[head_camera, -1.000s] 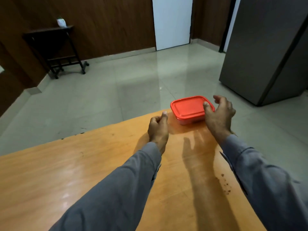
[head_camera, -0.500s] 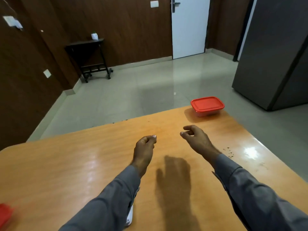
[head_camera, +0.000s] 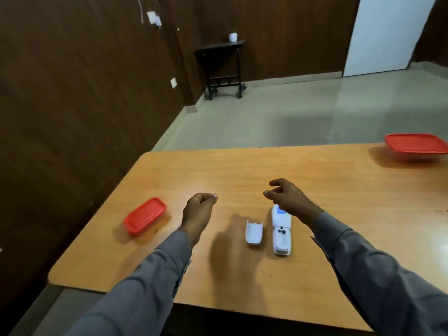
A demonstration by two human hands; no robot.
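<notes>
White device [head_camera: 281, 235] lies lengthwise on the table [head_camera: 242, 170], its far end tucked beneath the right hand [head_camera: 287, 197]. That hand hovers with thumb and fingers loosely bent and parted, holding nothing. The left hand [head_camera: 197, 209], to the left of it, is curled into a fist with the thumb on top, and nothing shows in it. A loose white cover [head_camera: 253, 232] lies just left of the device, apart from it.

A second ago the right hand was at the far red-lidded container [head_camera: 415, 146]; now it is well apart from it, and both hands sit nearer over the middle of the table, shaped much as half a second ago. The view has swung left: that container has slid to the right edge, while the device, the cover and the near-left red container [head_camera: 145, 216], of which only a sliver showed before, are now in full sight.

The right hand hides the device's far end, leaving only a blue patch too blurred to read. The frame's edge cuts off the far container's right corner.
</notes>
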